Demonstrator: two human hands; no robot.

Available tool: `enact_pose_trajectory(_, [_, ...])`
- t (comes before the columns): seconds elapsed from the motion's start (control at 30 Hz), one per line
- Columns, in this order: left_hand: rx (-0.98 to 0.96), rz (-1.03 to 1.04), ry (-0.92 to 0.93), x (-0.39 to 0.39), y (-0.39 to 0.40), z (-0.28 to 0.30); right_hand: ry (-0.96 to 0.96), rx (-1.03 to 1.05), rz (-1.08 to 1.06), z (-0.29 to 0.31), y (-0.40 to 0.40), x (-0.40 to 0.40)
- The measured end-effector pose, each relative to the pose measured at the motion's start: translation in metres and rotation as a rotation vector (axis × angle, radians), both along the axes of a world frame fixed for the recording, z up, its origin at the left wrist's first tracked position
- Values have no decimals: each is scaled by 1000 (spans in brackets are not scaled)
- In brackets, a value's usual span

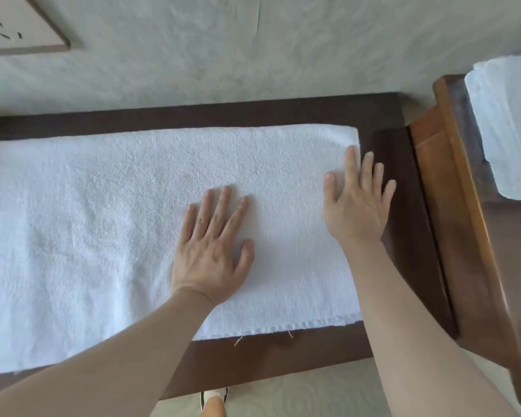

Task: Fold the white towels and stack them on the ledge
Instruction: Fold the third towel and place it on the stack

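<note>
A white towel (109,212) lies spread flat along the dark wooden table (400,182), its left part running out of view. My left hand (214,248) rests flat on the towel near its middle-right, fingers straight and spread. My right hand (358,203) lies flat at the towel's right edge, fingers straight, partly over the bare wood. A stack of folded white towels (506,127) sits on the lighter brown wooden ledge (451,188) at the far right.
A pale textured wall runs behind the table, with a framed picture (21,25) at the top left. Light patterned floor shows below the table's front edge, and a shoe (214,397) peeks out there.
</note>
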State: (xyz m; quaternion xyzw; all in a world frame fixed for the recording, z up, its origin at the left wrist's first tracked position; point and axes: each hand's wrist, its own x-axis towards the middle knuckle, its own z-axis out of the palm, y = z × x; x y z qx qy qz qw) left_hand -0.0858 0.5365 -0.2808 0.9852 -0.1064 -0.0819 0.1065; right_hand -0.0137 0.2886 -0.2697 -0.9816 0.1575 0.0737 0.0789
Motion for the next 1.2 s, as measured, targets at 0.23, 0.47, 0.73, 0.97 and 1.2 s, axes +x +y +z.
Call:
enact_pose_trajectory(0.23, [8,-8,16,2,2,3,-119,99,-173,12,35,-65])
enact_pose_trajectory(0.47, [-15,-17,18,1,1,4,-164,38,-431,23,42,-94])
enact_pose_trajectory(0.73, [-173,-62,111,5,6,16,16,301,-574,47,47,-84])
enact_pose_trajectory(0.97, [-750,262,309,30,22,56,-22,219,-240,80,118,-89])
enact_pose_trajectory(1.2, [-1058,508,582,62,58,99,46,238,90,107,205,-90])
